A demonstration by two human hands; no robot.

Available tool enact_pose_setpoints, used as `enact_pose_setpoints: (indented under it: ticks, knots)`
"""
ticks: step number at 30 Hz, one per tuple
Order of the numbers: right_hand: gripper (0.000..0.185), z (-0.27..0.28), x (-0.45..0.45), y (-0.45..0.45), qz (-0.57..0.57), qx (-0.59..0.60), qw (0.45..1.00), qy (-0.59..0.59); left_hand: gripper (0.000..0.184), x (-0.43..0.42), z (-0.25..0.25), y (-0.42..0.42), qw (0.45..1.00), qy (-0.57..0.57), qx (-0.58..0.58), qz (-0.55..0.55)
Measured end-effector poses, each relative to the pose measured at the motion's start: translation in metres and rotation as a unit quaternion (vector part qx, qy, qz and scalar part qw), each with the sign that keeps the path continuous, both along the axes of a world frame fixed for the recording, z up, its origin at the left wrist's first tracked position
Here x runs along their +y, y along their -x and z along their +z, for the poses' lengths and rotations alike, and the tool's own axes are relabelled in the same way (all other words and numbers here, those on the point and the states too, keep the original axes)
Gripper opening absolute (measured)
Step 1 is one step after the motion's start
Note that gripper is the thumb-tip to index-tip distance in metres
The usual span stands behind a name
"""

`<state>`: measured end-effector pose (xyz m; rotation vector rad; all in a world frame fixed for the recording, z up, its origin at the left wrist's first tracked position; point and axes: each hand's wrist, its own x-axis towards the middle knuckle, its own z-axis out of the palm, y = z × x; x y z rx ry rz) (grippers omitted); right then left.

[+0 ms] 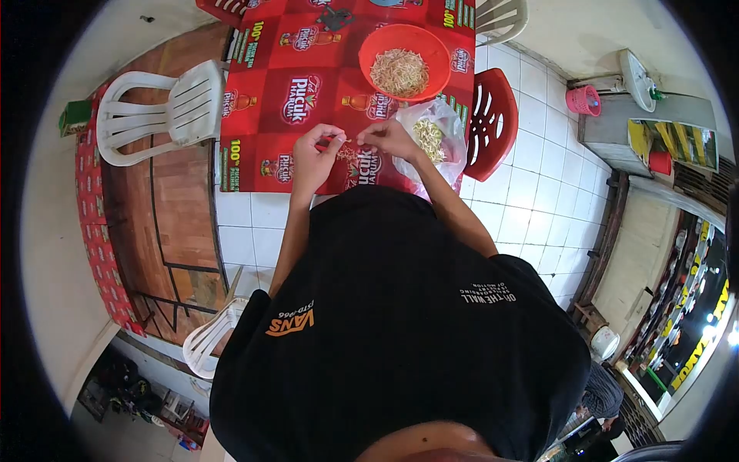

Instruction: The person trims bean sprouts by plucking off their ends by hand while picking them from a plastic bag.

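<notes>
Over the near edge of the red printed table point(265, 115), my left hand point(317, 150) and my right hand point(387, 139) face each other a short gap apart. Each has thumb and fingertips pinched together; a thin small piece, perhaps a bean sprout, shows between them, too small to make out which hand grips it. Small scraps point(348, 155) lie on the cloth just below my hands. Beside my right hand is a clear plastic bag point(454, 142) with bean sprouts point(428, 138) in it. Behind the bag, a red-orange bowl point(436, 58) holds a heap of pale sprouts point(399, 72).
A white plastic chair point(196, 104) stands left of the table and a red chair point(493, 123) right of it. Another white chair point(212, 339) is behind me at the left. A dark object point(335, 18) lies near the table's far side. A person point(603, 393) is at the lower right.
</notes>
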<state>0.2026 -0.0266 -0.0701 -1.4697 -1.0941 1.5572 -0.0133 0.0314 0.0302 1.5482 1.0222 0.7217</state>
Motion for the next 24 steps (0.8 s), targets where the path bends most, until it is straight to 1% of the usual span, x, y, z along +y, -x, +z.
enact_pose_setpoints:
  ticks: [3,4,7,8,9,11,12,13,14,15,18,20,21,22,24]
  knots:
    - [0.025,0.063,-0.005,-0.002,-0.002,0.129,0.992,-0.013,0.008,-0.003,-0.009,-0.009,0.999,0.007,-0.011,-0.051]
    - [0.021,0.079,-0.006,-0.002,0.021,0.132,0.991,-0.013,0.007,-0.006,-0.01,-0.014,0.996,0.057,-0.042,-0.051]
    - [0.018,0.083,-0.01,-0.004,0.003,0.108,0.994,-0.027,0.005,-0.011,-0.01,-0.023,0.996,0.055,-0.06,-0.045]
    - [0.017,0.088,-0.011,-0.006,-0.005,0.097,0.995,-0.033,0.011,-0.01,-0.014,-0.024,0.994,0.054,-0.066,-0.062]
    - [0.016,0.089,-0.01,-0.009,-0.011,0.087,0.995,-0.04,0.014,-0.011,-0.016,-0.026,0.993,0.078,-0.075,-0.053]
    - [0.014,0.085,-0.01,-0.014,-0.019,0.068,0.996,-0.052,0.02,-0.015,-0.003,-0.03,0.987,0.127,-0.091,-0.031]
    - [0.018,0.074,-0.006,-0.022,-0.038,0.022,0.995,-0.088,0.028,-0.015,0.002,-0.029,0.985,0.155,-0.072,-0.037]
    - [0.02,0.064,0.002,-0.034,-0.074,-0.084,0.988,-0.103,0.028,-0.014,-0.001,-0.029,0.985,0.153,-0.079,-0.029]
    - [0.022,0.054,0.012,-0.047,-0.11,-0.188,0.969,-0.116,0.028,-0.015,-0.008,-0.029,0.985,0.151,-0.085,-0.021]
    - [0.024,0.048,0.023,-0.058,-0.146,-0.289,0.937,-0.128,0.028,-0.016,-0.015,-0.027,0.985,0.149,-0.09,-0.013]
    - [0.036,0.063,0.056,-0.087,-0.17,-0.413,0.891,-0.077,0.028,-0.02,-0.023,-0.029,0.983,0.158,-0.09,0.002]
    - [0.041,0.059,0.057,-0.102,-0.136,-0.498,0.854,-0.063,0.027,-0.022,-0.014,-0.032,0.982,0.173,-0.079,-0.014]
    - [0.043,0.056,0.055,-0.107,-0.116,-0.537,0.834,-0.057,0.027,-0.022,-0.01,-0.032,0.981,0.181,-0.072,-0.018]
    - [0.044,0.055,0.048,-0.114,-0.106,-0.52,0.846,-0.052,0.027,-0.022,-0.01,-0.032,0.98,0.181,-0.075,-0.022]
    - [0.043,0.065,0.03,-0.119,-0.097,-0.465,0.88,0.006,0.026,-0.02,-0.011,-0.031,0.979,0.183,-0.081,-0.028]
